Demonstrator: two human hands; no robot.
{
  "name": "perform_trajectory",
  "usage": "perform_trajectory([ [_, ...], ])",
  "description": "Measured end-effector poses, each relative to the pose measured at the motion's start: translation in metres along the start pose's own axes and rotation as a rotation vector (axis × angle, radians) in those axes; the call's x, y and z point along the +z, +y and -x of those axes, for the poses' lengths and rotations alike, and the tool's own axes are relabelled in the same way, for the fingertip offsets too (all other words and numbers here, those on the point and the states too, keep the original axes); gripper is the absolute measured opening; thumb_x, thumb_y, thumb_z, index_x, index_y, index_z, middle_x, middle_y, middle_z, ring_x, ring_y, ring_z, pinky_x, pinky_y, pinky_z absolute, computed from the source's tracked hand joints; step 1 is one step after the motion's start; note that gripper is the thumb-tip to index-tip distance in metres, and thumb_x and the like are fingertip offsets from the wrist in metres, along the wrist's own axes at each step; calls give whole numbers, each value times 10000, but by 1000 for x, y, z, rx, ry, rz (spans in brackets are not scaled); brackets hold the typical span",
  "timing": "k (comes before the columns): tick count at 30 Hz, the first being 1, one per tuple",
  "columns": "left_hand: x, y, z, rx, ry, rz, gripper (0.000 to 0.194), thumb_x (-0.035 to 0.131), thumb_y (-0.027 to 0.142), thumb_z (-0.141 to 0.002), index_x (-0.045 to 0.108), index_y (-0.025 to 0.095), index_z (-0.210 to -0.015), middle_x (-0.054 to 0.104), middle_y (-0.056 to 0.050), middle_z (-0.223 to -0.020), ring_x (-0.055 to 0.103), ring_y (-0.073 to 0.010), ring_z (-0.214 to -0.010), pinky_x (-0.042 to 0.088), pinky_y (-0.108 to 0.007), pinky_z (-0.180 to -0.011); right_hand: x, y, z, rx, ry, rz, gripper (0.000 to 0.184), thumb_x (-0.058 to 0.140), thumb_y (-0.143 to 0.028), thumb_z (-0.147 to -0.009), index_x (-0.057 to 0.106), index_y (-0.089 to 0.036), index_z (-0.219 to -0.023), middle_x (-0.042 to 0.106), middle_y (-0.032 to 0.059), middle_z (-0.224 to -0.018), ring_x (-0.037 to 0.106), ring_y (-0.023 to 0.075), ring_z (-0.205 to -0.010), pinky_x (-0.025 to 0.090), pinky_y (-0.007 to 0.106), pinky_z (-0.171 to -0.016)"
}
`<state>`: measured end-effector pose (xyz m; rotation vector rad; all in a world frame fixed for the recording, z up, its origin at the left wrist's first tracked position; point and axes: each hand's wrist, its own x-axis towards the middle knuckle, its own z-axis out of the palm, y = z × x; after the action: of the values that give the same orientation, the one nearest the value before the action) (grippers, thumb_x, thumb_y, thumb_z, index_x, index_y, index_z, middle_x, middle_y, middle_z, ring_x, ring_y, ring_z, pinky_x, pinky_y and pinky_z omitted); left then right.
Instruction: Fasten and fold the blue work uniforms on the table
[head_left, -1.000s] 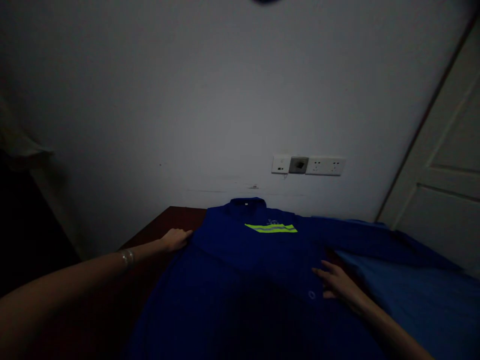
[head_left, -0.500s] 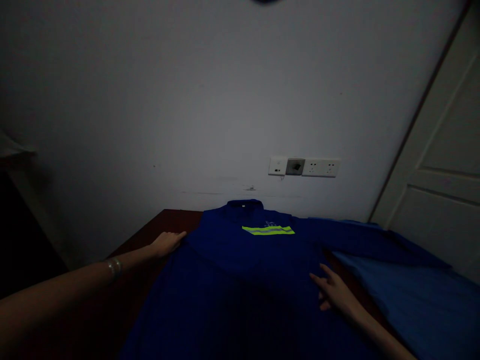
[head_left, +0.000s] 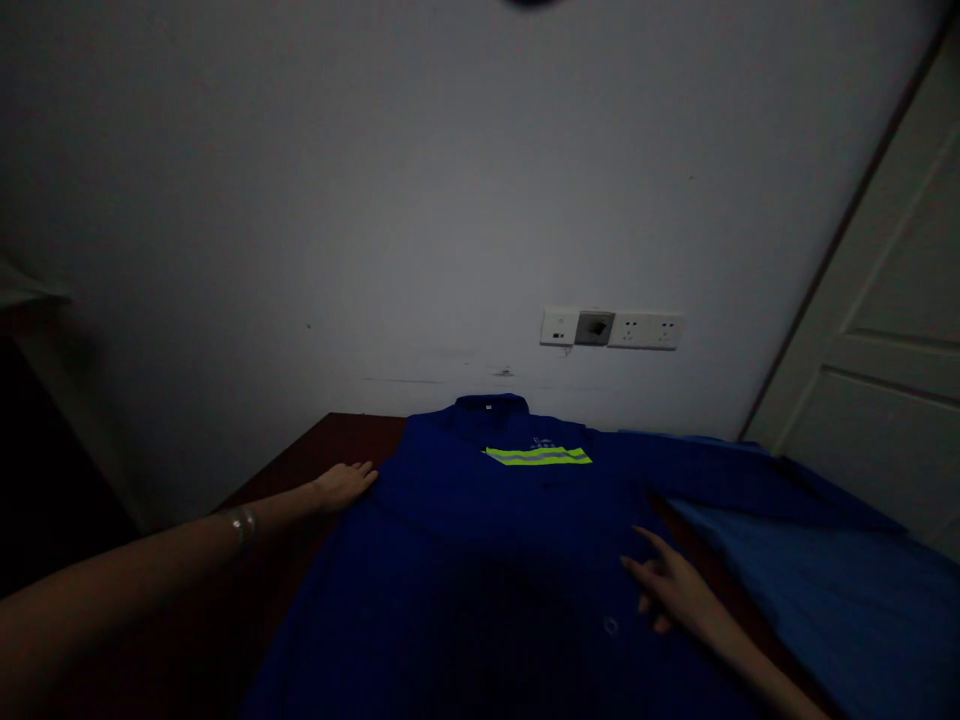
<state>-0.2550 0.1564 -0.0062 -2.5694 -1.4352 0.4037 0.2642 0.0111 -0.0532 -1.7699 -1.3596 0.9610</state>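
Note:
A dark-blue work shirt (head_left: 465, 490) lies spread with its collar towards the wall. A yellow-green reflective strip (head_left: 538, 456) crosses one side of its chest, below some small pale lettering. One sleeve stretches out to the right. At the shirt's left edge, just below the shoulder, my left hand (head_left: 345, 486) rests with its fingers extended and touching the cloth. My right hand (head_left: 667, 585) is over the right side of the shirt, fingers apart and holding nothing; whether it touches the fabric is unclear. The lower front is lost in shadow.
Beneath the shirt is a dark red-brown table (head_left: 352, 432) set against the wall. Lighter blue fabric (head_left: 840, 570) lies at the right, partly under the sleeve. Wall sockets (head_left: 645, 332) sit above the table. A pale panelled door (head_left: 900, 300) stands on the right.
My left hand's fingers have uncurled from the shirt's edge and now lie flatter on it. My right hand has shifted only slightly. A faint pale ring now shows on the cloth beside it.

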Motion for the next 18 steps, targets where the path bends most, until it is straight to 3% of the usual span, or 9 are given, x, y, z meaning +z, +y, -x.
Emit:
perform_trajectory([
  [7,-6,-2,-1,-132,-72,208,297,389,187,-779,491,176,-1058,604,-123,-1037,596,-254,-945,460,-361,-770,-4,-4,-7,-74,-19,38,656,472,-451,-705,363,-87,-1240,531,-64,-454,530,150,-323,406,223,-304],
  [14,-1,-9,-10,-369,-67,544,210,472,103,-641,541,170,-828,645,-51,-857,617,-176,-802,433,-217,-621,1,-4,-2,-100,-22,115,534,423,-424,-697,413,-129,-1142,510,-68,-471,552,158,-358,396,219,-287],
  [18,-6,-13,-26,-501,-37,642,148,435,83,-656,558,153,-700,639,-43,-761,615,-159,-767,410,-191,-589,3,0,-3,-108,-18,157,504,394,-424,-719,411,-146,-1139,527,-53,-511,557,165,-365,396,232,-281],
])
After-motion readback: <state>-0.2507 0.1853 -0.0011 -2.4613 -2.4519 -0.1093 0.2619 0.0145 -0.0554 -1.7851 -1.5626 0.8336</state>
